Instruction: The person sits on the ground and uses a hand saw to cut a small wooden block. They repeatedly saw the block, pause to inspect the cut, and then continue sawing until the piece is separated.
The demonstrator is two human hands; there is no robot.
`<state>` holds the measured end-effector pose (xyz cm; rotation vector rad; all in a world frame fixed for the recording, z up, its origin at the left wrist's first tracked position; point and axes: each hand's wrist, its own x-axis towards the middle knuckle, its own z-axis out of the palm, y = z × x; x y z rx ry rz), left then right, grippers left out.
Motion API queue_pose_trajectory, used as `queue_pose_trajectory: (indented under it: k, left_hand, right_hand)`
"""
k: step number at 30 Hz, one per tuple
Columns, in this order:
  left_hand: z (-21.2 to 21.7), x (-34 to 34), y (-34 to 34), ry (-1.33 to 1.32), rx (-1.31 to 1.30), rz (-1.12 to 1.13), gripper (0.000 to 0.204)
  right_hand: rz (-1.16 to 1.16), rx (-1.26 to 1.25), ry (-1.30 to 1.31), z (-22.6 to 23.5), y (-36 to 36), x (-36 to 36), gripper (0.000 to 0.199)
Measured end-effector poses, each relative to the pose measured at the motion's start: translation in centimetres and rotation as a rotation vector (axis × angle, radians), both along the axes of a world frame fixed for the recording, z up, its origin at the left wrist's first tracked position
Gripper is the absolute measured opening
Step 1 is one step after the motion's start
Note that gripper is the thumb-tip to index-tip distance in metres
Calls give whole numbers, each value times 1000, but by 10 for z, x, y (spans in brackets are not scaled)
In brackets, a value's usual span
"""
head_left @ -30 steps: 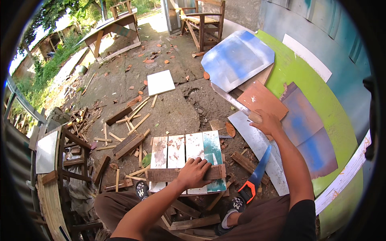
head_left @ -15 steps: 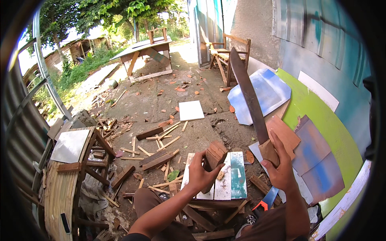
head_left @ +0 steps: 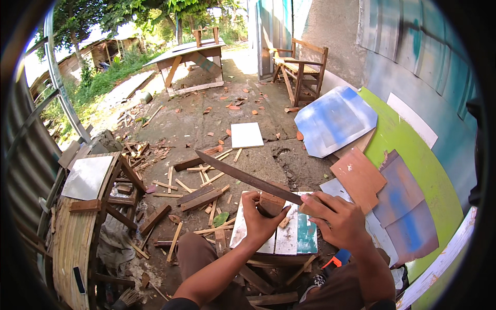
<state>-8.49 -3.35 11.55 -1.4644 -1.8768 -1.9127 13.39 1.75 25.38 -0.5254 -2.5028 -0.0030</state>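
Observation:
My left hand (head_left: 252, 221) is closed round a brown wooden block (head_left: 270, 205), holding it above a small bench top of white and teal boards (head_left: 305, 235). In my right hand (head_left: 340, 221) is a machete (head_left: 243, 176), gripped by its pale wooden handle, which my fingers mostly cover. Its long dark blade points to the far left and passes over the block's far side. Whether blade and block touch, I cannot tell. A small wood chip (head_left: 284, 222) lies on the boards beside my left thumb.
Thin sticks and offcuts (head_left: 201, 199) litter the ground at left. A slatted bench (head_left: 77, 243) stands at far left. Painted sheets (head_left: 336, 121) lean at right, near a wooden chair (head_left: 302, 72). A saw with an orange handle (head_left: 331, 263) lies by my right leg. A table (head_left: 194, 67) stands farther back.
The machete has swung down from upright to lie slanting leftward over the block. My right hand has moved left, close to my left hand. The block has tilted in my left hand.

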Motion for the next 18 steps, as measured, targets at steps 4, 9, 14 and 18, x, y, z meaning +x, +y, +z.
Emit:
queue_pose_trajectory:
  k: [4, 9, 14, 18]
  left_hand:
    - [-6, 1, 6, -34, 73, -33, 80]
    - [-10, 2, 9, -80, 82, -50, 80]
    - [-8, 8, 11, -86, 96, -47, 80]
    - [-11, 12, 13, -101, 84, -56, 79]
  right_hand:
    - [-24, 34, -71, -2, 3, 1, 60]
    - [-79, 117, -116, -1, 2, 2, 60]
    - [-98, 123, -94, 0, 0, 4, 62]
    - [-120, 153, -136, 2, 1, 7, 65]
